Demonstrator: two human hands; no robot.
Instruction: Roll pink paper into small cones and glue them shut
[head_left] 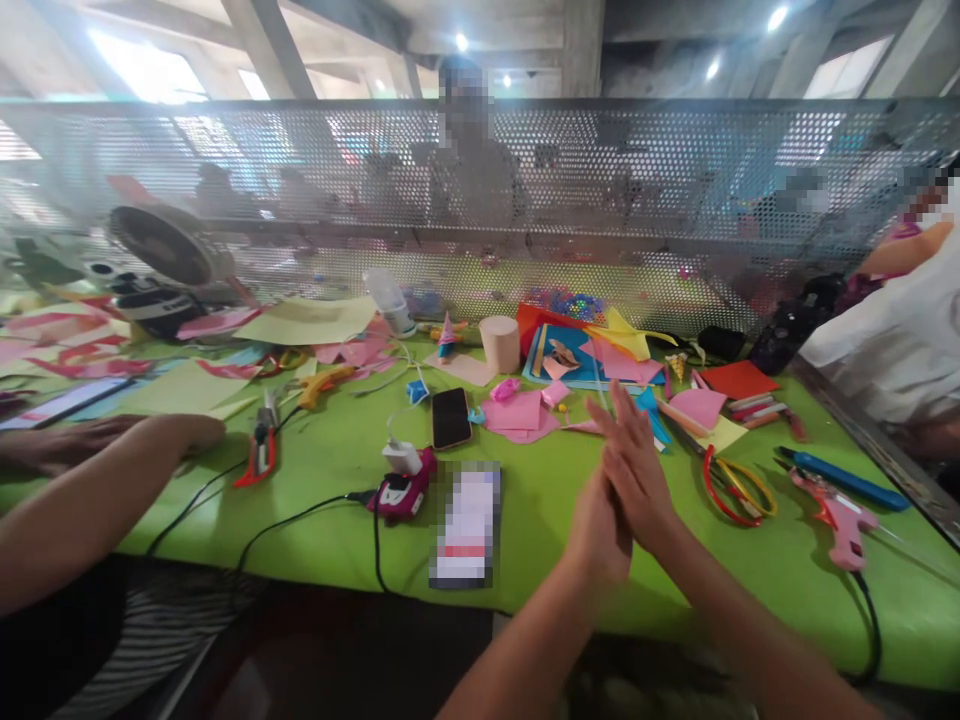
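Observation:
My left hand [600, 525] and my right hand [636, 470] are pressed palm to palm above the green table [540, 545], fingers stretched out and pointing away from me. Whether anything small lies between the palms is hidden. Just beyond the fingertips are pink foam sheets [517, 415] and a light-blue piece [654, 418]. Scissors with red and yellow handles [739, 490] lie to the right of my hands. A phone with a lit screen [466, 525] rests to their left.
A pink glue gun [844, 525] and a blue cutter [851, 480] lie at the right. Further back stand a beige cylinder [500, 345] and coloured sheets. A plum power socket [403, 495], dark phone [451, 418] and cables occupy the middle. At left, a co-worker's arm [97, 490] reaches in near pliers [262, 440].

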